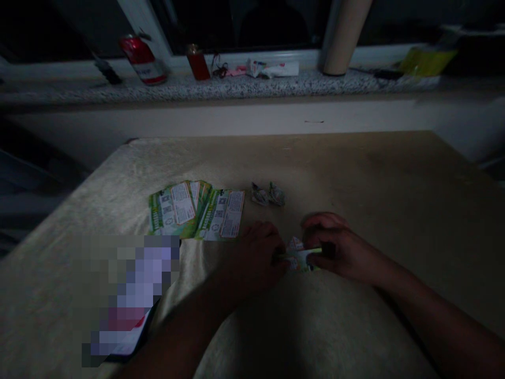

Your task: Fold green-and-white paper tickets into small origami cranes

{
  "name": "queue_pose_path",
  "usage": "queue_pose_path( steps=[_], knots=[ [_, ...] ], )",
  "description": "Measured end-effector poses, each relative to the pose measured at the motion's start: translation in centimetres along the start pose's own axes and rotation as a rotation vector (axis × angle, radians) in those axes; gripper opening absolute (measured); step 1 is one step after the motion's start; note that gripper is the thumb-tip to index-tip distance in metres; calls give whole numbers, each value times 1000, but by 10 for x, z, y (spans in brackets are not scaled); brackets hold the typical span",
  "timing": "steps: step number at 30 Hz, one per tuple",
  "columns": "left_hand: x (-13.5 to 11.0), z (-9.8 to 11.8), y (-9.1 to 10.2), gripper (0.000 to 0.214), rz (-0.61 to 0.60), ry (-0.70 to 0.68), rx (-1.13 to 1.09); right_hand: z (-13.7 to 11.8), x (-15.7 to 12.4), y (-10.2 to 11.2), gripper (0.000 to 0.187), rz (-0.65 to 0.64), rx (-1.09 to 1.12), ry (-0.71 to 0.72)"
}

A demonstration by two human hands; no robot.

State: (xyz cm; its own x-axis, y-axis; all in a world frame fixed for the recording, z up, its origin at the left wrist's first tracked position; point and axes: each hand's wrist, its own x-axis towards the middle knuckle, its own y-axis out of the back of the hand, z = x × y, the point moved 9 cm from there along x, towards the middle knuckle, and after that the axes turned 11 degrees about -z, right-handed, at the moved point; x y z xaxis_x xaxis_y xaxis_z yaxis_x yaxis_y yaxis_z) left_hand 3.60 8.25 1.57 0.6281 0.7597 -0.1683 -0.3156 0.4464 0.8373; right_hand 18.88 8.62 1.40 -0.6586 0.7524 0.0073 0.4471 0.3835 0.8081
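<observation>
A small folded green-and-white paper [302, 258] lies low over the table between my two hands. My left hand [263, 250] grips its left end with the fingers curled. At the other end my right hand [335, 245] pinches it, thumb in front and fingers behind. A whitish peak of the paper sticks up in the middle; the rest of the folds are partly hidden by my fingers. Just beyond my left hand stand two small folded paper pieces [259, 194], side by side and boat-like in shape. Green printed flyers [221, 215] lie to the left of them, several overlapping in a fan.
A phone [130, 310] with a blurred-out screen rests left of my left forearm. The table [355, 173] ends at a wall below a speckled windowsill [236, 89]. On the sill are a red can [142, 59], a red jar [198, 62], a tube [280, 69] and a cardboard roll [347, 37].
</observation>
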Motion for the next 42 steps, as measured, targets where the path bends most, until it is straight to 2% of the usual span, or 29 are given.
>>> queue_pose_path(
  steps=[4,6,11,13,18,23,25,27,29,34,38,42],
  knots=[
    [1,6,1,12,-19,-27,21,-3,1,2,41,47,-19,19],
    [1,9,2,9,-9,-51,17,-5,3,3,44,68,-22,37],
    [1,10,9,9,90,-109,-72,-15,7,9,13,139,102,148],
    [-2,11,14,9,154,-154,-115,-18,6,13,12,165,142,173],
    [-10,15,22,6,279,-290,-197,-6,1,11,39,211,202,25],
    [-14,16,25,5,326,-345,-200,5,-2,3,52,227,464,-36],
    [-15,15,26,4,350,-346,-191,3,-2,7,46,252,484,-12],
    [-17,15,28,4,368,-356,-181,-5,-2,14,27,264,436,48],
    [-18,17,29,6,364,-379,-173,-16,-3,20,12,260,361,139],
    [-20,28,27,6,305,-462,-60,-36,-7,26,19,249,112,306],
    [-11,22,14,5,135,-384,61,-38,-3,12,25,64,10,259],
    [-6,12,7,5,47,-308,87,-40,-1,2,34,-98,25,185]
  ],
)
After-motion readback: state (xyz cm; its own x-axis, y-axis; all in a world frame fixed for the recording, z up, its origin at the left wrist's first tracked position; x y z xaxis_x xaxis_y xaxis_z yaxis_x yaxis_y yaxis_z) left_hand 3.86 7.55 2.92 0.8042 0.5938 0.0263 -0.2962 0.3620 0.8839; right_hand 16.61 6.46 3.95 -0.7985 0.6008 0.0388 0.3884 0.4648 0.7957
